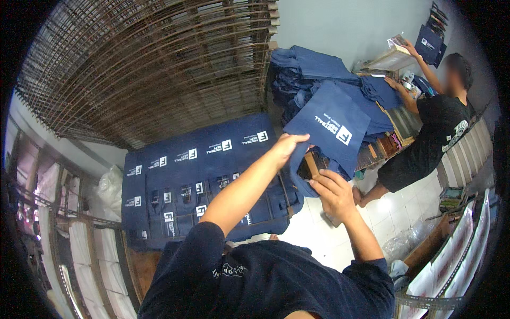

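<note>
A navy fabric bag (322,114) with a white print is held up in front of me, its printed panel tilted away to the upper right. My left hand (287,147) pinches the bag at its near left corner, thumb on top. A narrow strip of the same cloth hangs from there in a loop towards my right hand (334,192). The right fingers are closed on the strip's lower end; part of the grip is hidden behind them. Below my left forearm, several printed navy bags (175,154) lie in overlapping rows on a rack.
Tall piles of navy cloth (311,64) stand beyond the held bag. A tilted stack of wire racks (159,64) fills the upper left. At the right, a co-worker (435,122) reaches over a work table. White tiled floor (313,228) shows between us; clear plastic (401,242) lies lower right.
</note>
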`<state>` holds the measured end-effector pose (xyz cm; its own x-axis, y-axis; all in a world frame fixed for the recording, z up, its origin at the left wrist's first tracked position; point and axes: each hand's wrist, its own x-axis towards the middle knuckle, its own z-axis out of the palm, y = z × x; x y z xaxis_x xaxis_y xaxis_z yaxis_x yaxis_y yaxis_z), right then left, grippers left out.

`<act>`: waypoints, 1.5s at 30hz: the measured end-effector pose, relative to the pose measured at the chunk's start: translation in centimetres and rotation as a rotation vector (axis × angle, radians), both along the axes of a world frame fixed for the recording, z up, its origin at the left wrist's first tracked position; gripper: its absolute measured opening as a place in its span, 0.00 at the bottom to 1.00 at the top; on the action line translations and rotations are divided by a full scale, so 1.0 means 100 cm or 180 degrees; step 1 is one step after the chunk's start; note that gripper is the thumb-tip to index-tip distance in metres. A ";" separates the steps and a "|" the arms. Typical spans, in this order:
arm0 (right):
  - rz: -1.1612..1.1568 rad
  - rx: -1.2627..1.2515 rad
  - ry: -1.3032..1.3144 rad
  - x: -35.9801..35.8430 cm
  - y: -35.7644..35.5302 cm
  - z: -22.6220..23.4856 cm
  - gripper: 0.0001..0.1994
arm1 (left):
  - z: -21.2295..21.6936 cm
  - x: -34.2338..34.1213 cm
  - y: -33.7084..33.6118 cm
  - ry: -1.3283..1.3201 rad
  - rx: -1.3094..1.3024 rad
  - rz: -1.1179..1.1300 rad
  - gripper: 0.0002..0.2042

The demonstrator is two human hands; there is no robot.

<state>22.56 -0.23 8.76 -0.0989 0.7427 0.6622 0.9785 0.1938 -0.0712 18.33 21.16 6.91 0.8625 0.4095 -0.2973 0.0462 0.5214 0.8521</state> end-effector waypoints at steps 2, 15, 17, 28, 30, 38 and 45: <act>-0.0423 0.0420 0.0261 -0.016 -0.017 -0.023 0.17 | -0.016 -0.007 -0.002 -0.0051 -0.0053 0.0271 0.09; 0.0338 -0.0600 0.6844 -0.162 0.053 -0.066 0.23 | -0.010 -0.275 0.019 -0.0632 0.0238 0.1158 0.18; 0.0275 -0.1071 0.6531 -0.179 0.082 -0.068 0.24 | -0.026 -0.325 0.034 -0.0665 0.0255 0.1224 0.19; 0.0607 -0.3120 0.5532 -0.338 0.253 -0.130 0.38 | -0.104 -0.556 0.094 -0.0331 -0.0139 0.2467 0.19; 0.0527 -0.3232 0.5463 -0.368 0.267 -0.136 0.40 | -0.130 -0.582 0.102 -0.0318 -0.0207 0.2695 0.19; 0.0214 -0.3316 0.5008 -0.442 0.309 -0.253 0.39 | -0.239 -0.650 0.133 0.0700 -0.0134 0.3504 0.17; -0.0526 -0.3921 0.4869 -0.470 0.325 -0.313 0.41 | -0.305 -0.662 0.144 0.2163 -0.0385 0.4155 0.31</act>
<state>-24.44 32.27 -22.55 0.0632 0.7280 -0.6826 -0.0219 -0.6828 -0.7302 -47.86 35.55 -23.56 -0.4049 0.7129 -0.5726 -0.1375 0.5716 0.8089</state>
